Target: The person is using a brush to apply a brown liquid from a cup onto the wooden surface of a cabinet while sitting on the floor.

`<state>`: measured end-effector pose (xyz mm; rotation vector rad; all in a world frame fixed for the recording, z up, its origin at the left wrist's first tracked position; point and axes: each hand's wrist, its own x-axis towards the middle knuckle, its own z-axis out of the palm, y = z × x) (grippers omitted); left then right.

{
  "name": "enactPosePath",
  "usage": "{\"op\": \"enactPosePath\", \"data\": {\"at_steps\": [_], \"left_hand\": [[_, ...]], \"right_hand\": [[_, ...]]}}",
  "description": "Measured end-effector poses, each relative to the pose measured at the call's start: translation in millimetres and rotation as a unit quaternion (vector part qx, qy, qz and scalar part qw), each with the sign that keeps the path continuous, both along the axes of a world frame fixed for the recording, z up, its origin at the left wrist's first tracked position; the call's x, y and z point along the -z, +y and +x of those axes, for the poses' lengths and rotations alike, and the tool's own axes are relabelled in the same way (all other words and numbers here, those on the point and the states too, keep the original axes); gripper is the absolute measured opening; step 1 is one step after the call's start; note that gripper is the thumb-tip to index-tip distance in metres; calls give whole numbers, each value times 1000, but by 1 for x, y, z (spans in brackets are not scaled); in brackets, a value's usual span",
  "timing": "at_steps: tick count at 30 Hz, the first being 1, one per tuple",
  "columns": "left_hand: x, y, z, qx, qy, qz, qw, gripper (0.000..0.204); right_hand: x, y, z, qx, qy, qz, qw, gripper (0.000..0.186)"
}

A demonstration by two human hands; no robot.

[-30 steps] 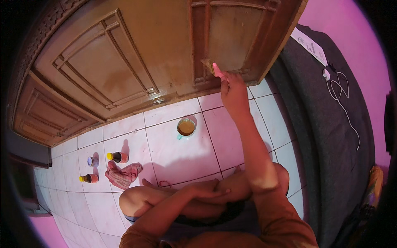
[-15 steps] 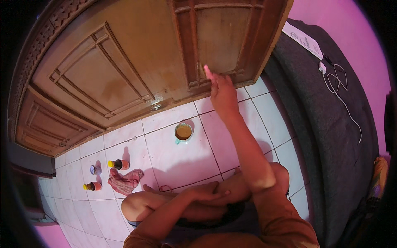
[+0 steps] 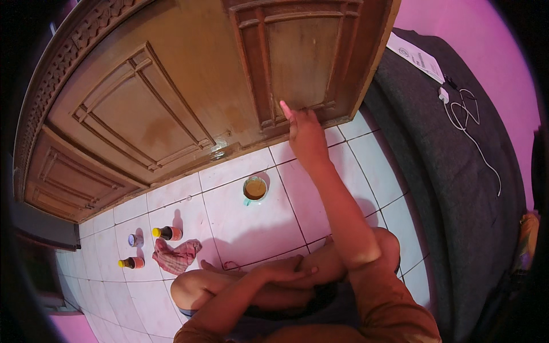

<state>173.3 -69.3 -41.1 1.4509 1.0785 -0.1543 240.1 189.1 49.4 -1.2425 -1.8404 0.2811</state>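
My right hand (image 3: 307, 136) reaches forward to the lower part of a brown wooden panel (image 3: 303, 63) with raised moulding. Its fingers are closed round a small pink stick-like object (image 3: 285, 109), whose tip is against or very near the panel's lower left moulding. Most of the object is hidden, so its kind is unclear. My left hand (image 3: 286, 270) rests on my crossed legs, fingers stretched out and holding nothing. Between my legs and the wood stands a light green cup (image 3: 255, 189) of brown liquid on the tiled floor.
Left of me are two yellow-capped bottles (image 3: 168, 233), (image 3: 132, 263), a small whitish jar (image 3: 135, 240) and a crumpled reddish cloth (image 3: 176, 255). A dark grey mattress-like block (image 3: 457, 188) along the right bears a white box (image 3: 416, 56) and a white cable (image 3: 480, 153).
My right hand has shifted slightly down along the panel with the pink object. The view has tilted a little. My left hand stays on my legs.
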Motion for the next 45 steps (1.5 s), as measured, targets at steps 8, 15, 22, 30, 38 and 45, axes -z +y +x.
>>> {"op": "enactPosePath", "data": {"at_steps": [8, 15, 22, 30, 38, 45], "left_hand": [[18, -1, -1, 22, -18, 3, 1000, 108], [14, -1, -1, 40, 16, 2, 999, 93], [3, 0, -1, 41, -11, 5, 999, 112], [9, -2, -2, 53, 31, 13, 998, 113], [17, -1, 2, 57, 23, 6, 998, 114], [10, 0, 2, 61, 16, -2, 998, 115]], "right_hand": [[-91, 3, 6, -57, 66, 115, 990, 21], [-115, -3, 4, -41, 131, 205, 969, 23], [-4, -9, 3, -3, 58, 63, 996, 28], [49, -16, 8, 26, 77, -63, 995, 24], [-42, 37, -2, -76, 203, -80, 973, 36], [-130, 15, -3, -20, 320, -76, 944, 32]]}}
